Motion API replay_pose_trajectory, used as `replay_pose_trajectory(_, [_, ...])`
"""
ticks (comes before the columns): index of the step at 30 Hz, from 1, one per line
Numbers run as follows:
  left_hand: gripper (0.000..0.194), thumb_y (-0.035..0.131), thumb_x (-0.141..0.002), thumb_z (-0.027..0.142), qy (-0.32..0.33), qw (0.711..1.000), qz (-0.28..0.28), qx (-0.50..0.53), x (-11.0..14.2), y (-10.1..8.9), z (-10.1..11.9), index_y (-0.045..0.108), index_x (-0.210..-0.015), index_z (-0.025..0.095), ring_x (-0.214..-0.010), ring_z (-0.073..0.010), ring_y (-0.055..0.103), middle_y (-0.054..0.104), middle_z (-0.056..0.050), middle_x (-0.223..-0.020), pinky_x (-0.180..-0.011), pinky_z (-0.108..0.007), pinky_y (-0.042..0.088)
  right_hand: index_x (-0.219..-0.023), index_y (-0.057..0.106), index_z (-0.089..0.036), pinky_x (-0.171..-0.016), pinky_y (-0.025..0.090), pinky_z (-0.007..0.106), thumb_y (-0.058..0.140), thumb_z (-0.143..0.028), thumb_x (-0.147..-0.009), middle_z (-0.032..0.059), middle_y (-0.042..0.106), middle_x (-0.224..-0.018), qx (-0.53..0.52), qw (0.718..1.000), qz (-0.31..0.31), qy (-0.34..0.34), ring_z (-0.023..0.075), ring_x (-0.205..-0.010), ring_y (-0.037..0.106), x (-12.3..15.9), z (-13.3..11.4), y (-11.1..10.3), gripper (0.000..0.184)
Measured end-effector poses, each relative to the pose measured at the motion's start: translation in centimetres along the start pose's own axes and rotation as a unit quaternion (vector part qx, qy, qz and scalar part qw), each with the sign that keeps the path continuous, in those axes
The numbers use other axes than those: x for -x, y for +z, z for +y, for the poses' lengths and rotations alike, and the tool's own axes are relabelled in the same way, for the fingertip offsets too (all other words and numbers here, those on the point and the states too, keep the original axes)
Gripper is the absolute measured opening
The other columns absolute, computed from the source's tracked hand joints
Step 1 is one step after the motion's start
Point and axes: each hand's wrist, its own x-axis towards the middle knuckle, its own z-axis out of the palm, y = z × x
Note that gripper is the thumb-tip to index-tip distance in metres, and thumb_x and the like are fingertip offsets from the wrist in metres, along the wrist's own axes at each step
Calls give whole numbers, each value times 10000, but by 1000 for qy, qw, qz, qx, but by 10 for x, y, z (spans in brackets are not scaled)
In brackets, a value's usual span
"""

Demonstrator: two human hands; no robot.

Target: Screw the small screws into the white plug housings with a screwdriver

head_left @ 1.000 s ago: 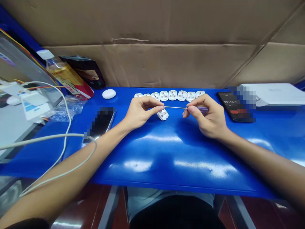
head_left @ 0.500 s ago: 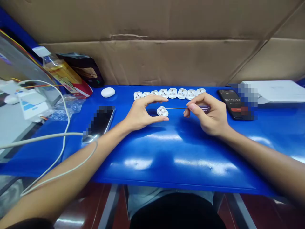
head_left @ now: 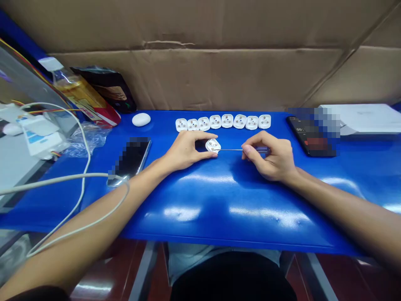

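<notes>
Nine white plug bodies on the blue bench: eight set out in a shallow row toward the far edge, and a ninth plug body placed just in front of that row, between the two hands. Left hand curled around that ninth body in a narrow grip, index fingertip at its far edge, thumb at its near edge. Right hand close beside, its grip closed on a small screwdriver with a translucent purple handle — thin steel shaft laid almost level across the gap, tip set against the face of the plug body, among its small metal contacts; exact contact too small to tell.

Off to the left, a phone with a blurred screen, a crumpled clear plastic bag, a white oval case and a white cable draped near the left forearm. Off to the right, a second phone, partly blurred, beside a flat white box. Behind everything, brown cardboard propped along the far edge of the bench.
</notes>
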Motion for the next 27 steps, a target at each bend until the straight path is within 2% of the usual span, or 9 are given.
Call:
replay_pose_trajectory(14, [538,940,-778,450,7,1000,9,0,0,1,1,826,-1245,206,-1141,-332,769,814,-103,-1248,-1063,-456,569,-876,672,-291,-610,547,345,672,-347,-983,-2,767,-751,0,1000,-4,-6,194,-623,712,0,1,0,121])
replay_pose_trajectory(22, [536,950,-757,441,-3,1000,12,-5,-1,1,4,834,-1221,200,-1053,-314,773,833,-105,-1160,-972,-421,579,-863,676,-299,-606,552,348,684,-370,-975,-4,773,-744,7,1000,-2,-3,199,-601,701,-1,-1,-1,133])
replay_pose_trajectory(27, [524,950,-753,458,-3,1000,20,-9,-1,1,6,839,-1204,214,-994,-303,770,840,-88,-1092,-955,-438,577,-857,672,-293,-597,537,344,680,-312,-970,-9,766,-728,7,1000,0,-19,191,-585,695,-1,-1,-1,115])
